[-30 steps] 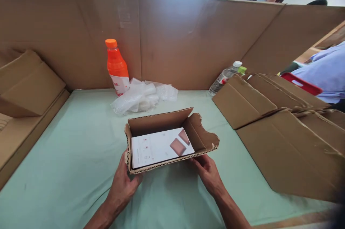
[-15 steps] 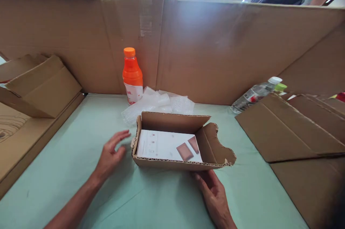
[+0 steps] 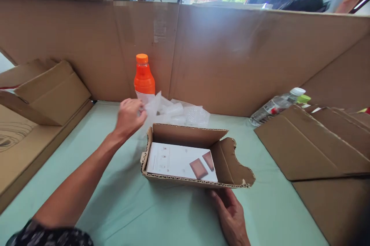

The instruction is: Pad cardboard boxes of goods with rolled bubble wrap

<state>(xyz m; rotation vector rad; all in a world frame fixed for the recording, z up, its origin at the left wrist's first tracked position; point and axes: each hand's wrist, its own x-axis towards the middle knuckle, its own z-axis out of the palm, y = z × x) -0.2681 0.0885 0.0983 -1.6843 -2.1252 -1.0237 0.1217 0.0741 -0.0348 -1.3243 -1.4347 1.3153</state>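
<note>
A small open cardboard box point(image 3: 179, 181) holds a white printed box point(image 3: 179, 161) lying flat inside it, toward its left end. My right hand point(image 3: 229, 211) grips the cardboard box from below near its front right corner; the fingertips are hidden beneath it. Beyond the box's left end, my left hand point(image 3: 131, 117) has its fingers closed at the left edge of a crumpled sheet of clear bubble wrap point(image 3: 179, 114). The wrap is slightly blurred near those fingers and lies just behind the box.
An orange-capped bottle point(image 3: 143, 78) stands against the tall cardboard wall point(image 3: 231, 57). On the right, a clear plastic bottle point(image 3: 273, 108) leans near cardboard flaps point(image 3: 303, 142). A larger cardboard box point(image 3: 54, 95) borders the left side. Pale green cloth point(image 3: 162, 215) covers the table.
My left hand has moved up and away from beside the box to the bubble wrap, closing on its edge. My right hand stays under the cardboard box.
</note>
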